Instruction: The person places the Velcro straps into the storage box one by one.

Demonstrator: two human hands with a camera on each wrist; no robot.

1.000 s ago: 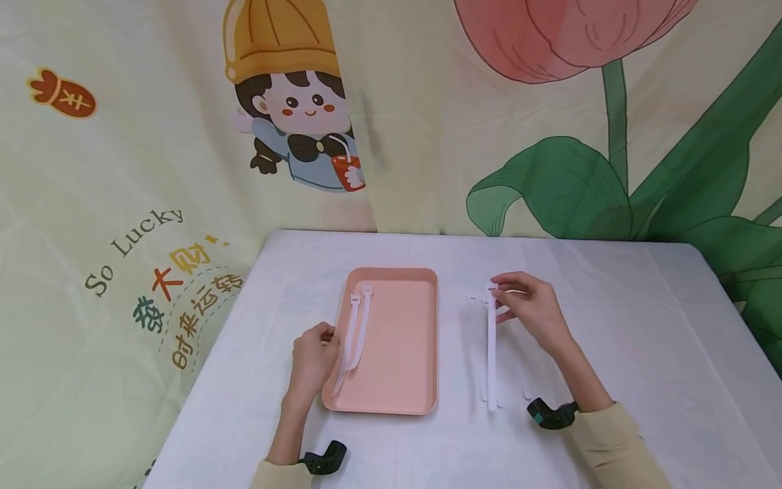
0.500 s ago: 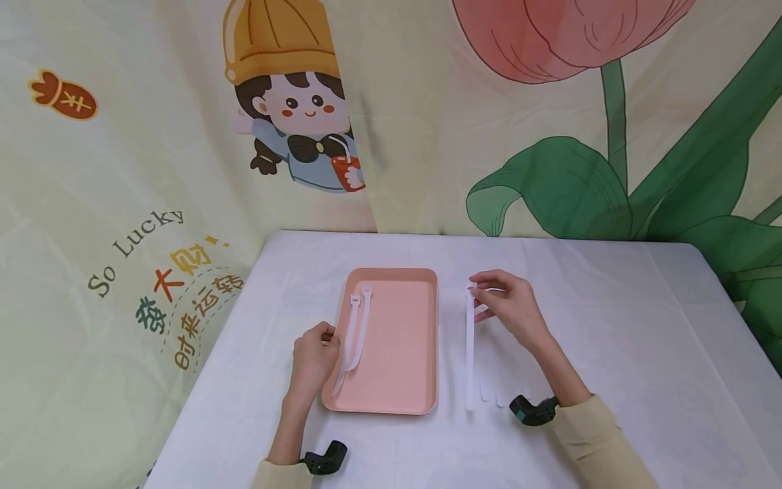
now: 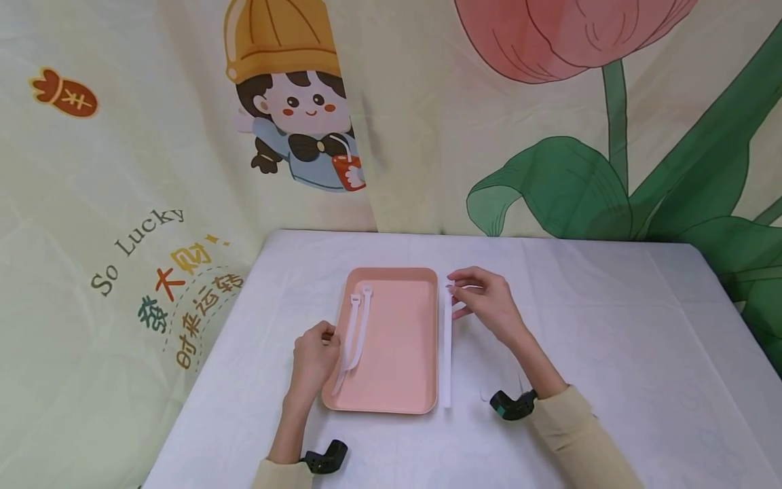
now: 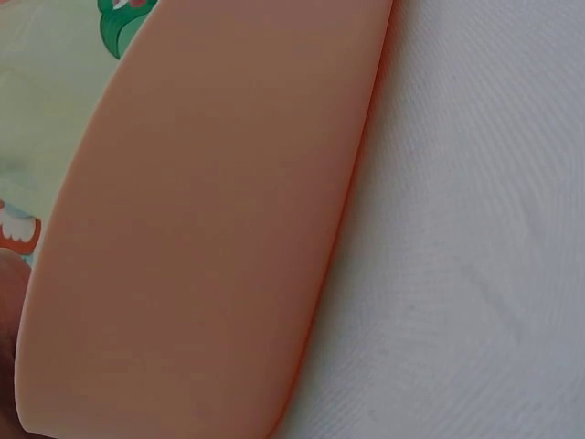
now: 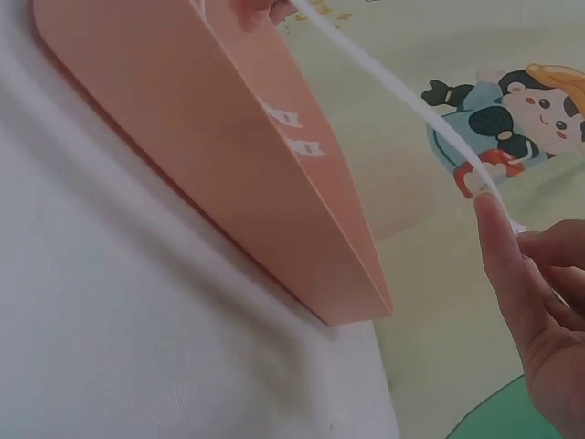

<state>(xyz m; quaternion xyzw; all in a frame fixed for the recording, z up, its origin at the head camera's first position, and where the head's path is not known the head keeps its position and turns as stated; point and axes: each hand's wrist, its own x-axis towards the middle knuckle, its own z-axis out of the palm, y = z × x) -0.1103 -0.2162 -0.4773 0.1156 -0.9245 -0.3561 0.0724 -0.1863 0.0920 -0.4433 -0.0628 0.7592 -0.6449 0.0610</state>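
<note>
Two cable ties (image 3: 363,324) lie in the tray (image 3: 403,339); the right hand (image 3: 491,303) pinches a third tie (image 3: 448,350) outside; the left hand (image 3: 314,358) grips the tray.

On the pale cream-green fabric backdrop (image 3: 91,176), black curved lettering (image 3: 137,251) reads "So Lucky", and below it run three large characters (image 3: 168,283), "發大财", in dark teal, red-orange and yellow. Beneath these, smaller brown characters (image 3: 204,296) spell "时来运转" along a dashed arc. A printed orange-red money pouch (image 3: 58,89) on the same cloth bears a yellow yuan-like sign (image 3: 77,100).
</note>
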